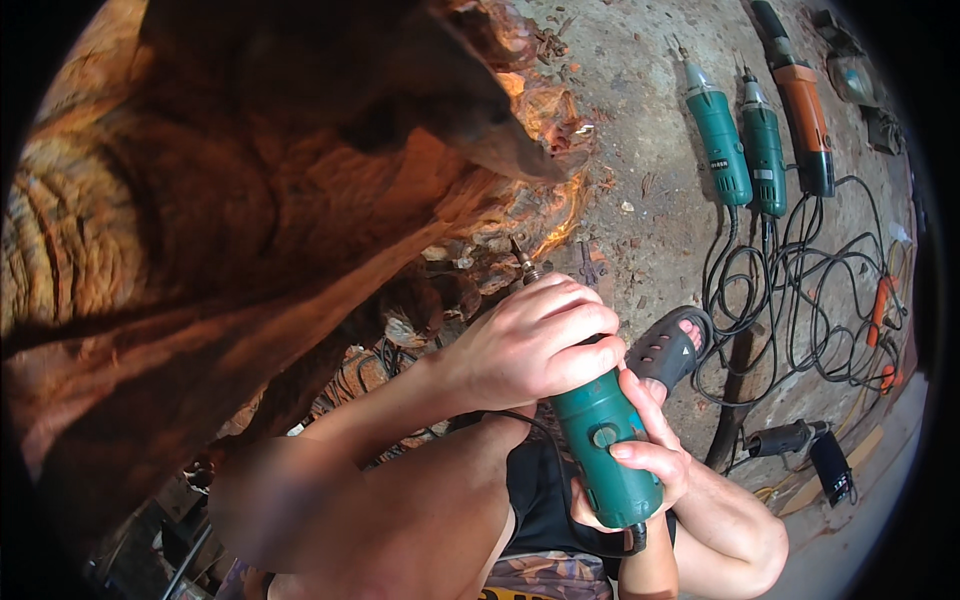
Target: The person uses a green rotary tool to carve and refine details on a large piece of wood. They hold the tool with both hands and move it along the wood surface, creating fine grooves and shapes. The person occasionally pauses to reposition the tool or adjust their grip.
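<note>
A green electric die grinder (608, 440) is held at a slant above my lap by both hands. My left hand (545, 335) is wrapped over its front end, fingers closed around the neck. Around the rear of the green body my right hand (655, 455) is closed, thumb resting close to the round cap on its side. A thin metal bit (522, 258) sticks out past my left hand toward a large reddish-brown carved piece of wood (300, 200). Whether the bit touches the wood, I cannot tell. A black cord leaves the tool's back end.
On the concrete floor at right lie two more green die grinders (718, 150) (766, 155) and an orange grinder (803, 120). Their black cords (780, 290) lie in tangled loops. My foot in a dark clog (668, 350) stands beside the tool. A black tool (785, 438) lies farther right.
</note>
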